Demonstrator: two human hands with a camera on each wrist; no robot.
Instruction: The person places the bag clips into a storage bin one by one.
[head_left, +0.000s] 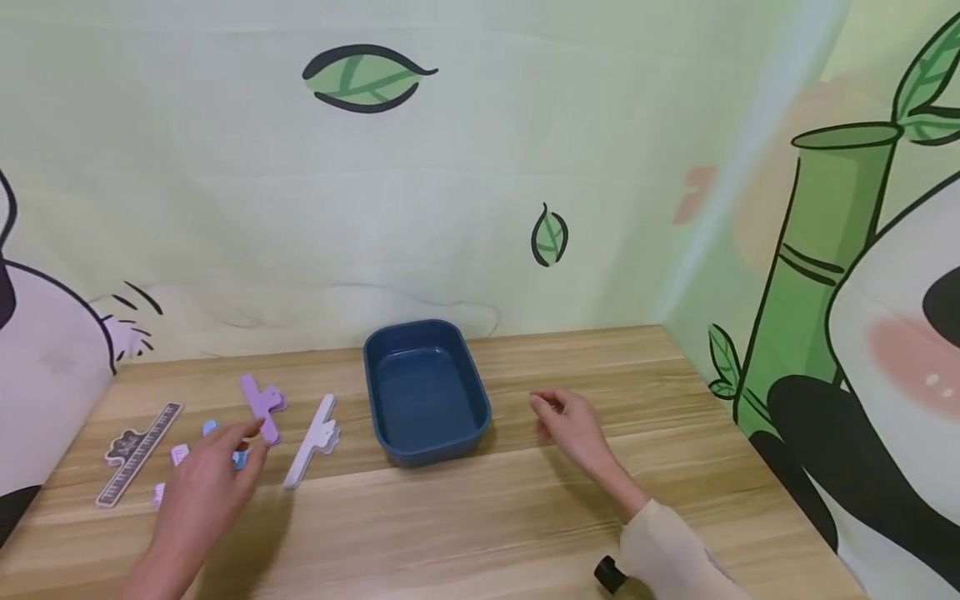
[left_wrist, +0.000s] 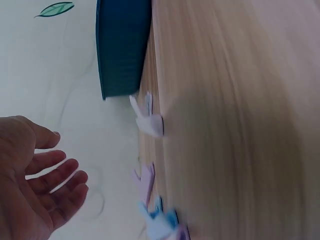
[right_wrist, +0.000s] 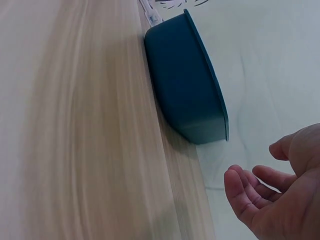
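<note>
My left hand [head_left: 206, 487] hovers over a group of clips on the left, fingers loosely bent and holding nothing. Closest to its fingertips are a purple clip [head_left: 258, 402] and a blue clip [head_left: 239, 460], the latter partly hidden behind the hand. A white clip [head_left: 310, 446] lies to its right, and a black-and-white clip with ruler-like marks [head_left: 140, 454] to its left. Small lilac clips [head_left: 180, 454] show beside the hand. My right hand [head_left: 573, 425], also without anything in it, hangs relaxed right of a dark blue rectangular bin [right_wrist: 185, 75].
The bin stands near the back of the wood-grain table [head_left: 465, 533], between both hands. A small black object [head_left: 609, 575] lies by the right sleeve [head_left: 667, 550]. Behind the table rises a wall covering [head_left: 450, 183] printed with leaves, bamboo and pandas.
</note>
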